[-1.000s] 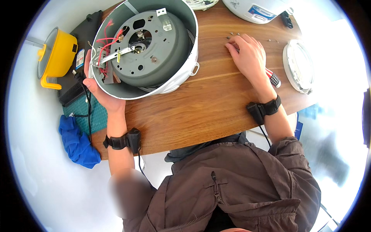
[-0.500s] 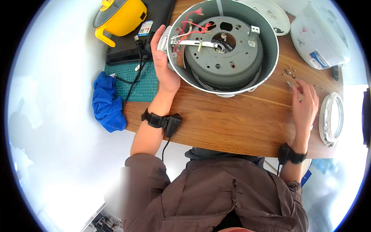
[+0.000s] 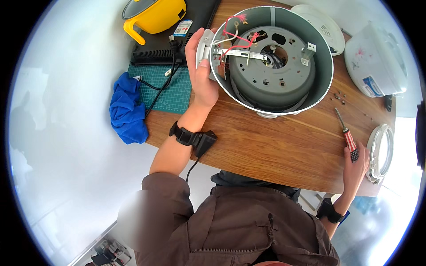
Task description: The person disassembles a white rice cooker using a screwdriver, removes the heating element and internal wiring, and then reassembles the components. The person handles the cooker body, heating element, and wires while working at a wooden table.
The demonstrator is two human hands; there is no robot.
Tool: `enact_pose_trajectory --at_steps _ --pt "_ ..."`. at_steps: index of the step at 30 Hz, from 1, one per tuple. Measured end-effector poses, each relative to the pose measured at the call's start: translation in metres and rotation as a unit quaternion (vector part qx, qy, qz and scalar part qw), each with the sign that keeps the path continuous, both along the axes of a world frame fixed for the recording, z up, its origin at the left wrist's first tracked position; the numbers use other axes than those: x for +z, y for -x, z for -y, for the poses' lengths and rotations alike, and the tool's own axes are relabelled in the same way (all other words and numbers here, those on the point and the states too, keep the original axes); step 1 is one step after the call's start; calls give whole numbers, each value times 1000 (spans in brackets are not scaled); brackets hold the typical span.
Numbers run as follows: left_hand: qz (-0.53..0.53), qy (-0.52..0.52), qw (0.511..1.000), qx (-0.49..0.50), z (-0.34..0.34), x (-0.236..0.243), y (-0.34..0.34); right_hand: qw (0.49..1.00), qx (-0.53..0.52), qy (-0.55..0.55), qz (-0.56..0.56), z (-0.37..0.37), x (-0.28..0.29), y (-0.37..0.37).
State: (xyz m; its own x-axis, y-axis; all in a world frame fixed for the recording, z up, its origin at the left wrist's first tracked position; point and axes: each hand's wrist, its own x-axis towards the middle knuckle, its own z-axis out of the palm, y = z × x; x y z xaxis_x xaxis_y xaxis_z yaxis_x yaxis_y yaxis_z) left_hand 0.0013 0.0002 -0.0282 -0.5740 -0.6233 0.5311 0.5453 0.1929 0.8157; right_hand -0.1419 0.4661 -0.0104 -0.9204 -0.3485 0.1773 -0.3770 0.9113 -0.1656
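A round grey metal cooker housing (image 3: 326, 84), open at the top, stands tilted on the table. Inside are a grey drum with holes (image 3: 248, 82), a metal strip (image 3: 244, 54), red and white wires (image 3: 243, 45) and a small bracket (image 3: 307, 54). My left hand (image 3: 205, 84) grips the white side handle (image 3: 203, 49), thumb in front, other fingers partly hidden. At the right, a screwdriver (image 3: 349, 139) with a red, white and dark handle points away from me. My right hand (image 3: 357, 164) has thumb and fingers around its handle end. Several small screws (image 3: 339, 95) lie beyond its tip.
A white ring (image 3: 380, 153) is just right of my right hand. The white lid (image 3: 375, 62) and a white round plate (image 3: 330, 31) stand farther back. A yellow pot (image 3: 159, 15), black case (image 3: 153, 56), green cutting mat (image 3: 173, 99), black cable (image 3: 155, 98) and blue cloth (image 3: 126, 111) are at left.
My right hand has drawn back toward me, uncovering the screwdriver, and is now at its handle end. My left hand stays on the housing. The whole view has shifted slightly.
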Motion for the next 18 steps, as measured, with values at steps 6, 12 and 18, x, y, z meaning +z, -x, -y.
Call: enact_pose_trajectory --at_steps 6,12,18 --pt "-3 67 997 27 1 1 0 998 3 61 9 -4 -5 -2" --pt "6 43 999 30 -5 2 -1 983 -52 168 -52 6 8 -5" --pt "13 64 997 30 -2 -4 -4 900 115 416 -69 58 55 -11"
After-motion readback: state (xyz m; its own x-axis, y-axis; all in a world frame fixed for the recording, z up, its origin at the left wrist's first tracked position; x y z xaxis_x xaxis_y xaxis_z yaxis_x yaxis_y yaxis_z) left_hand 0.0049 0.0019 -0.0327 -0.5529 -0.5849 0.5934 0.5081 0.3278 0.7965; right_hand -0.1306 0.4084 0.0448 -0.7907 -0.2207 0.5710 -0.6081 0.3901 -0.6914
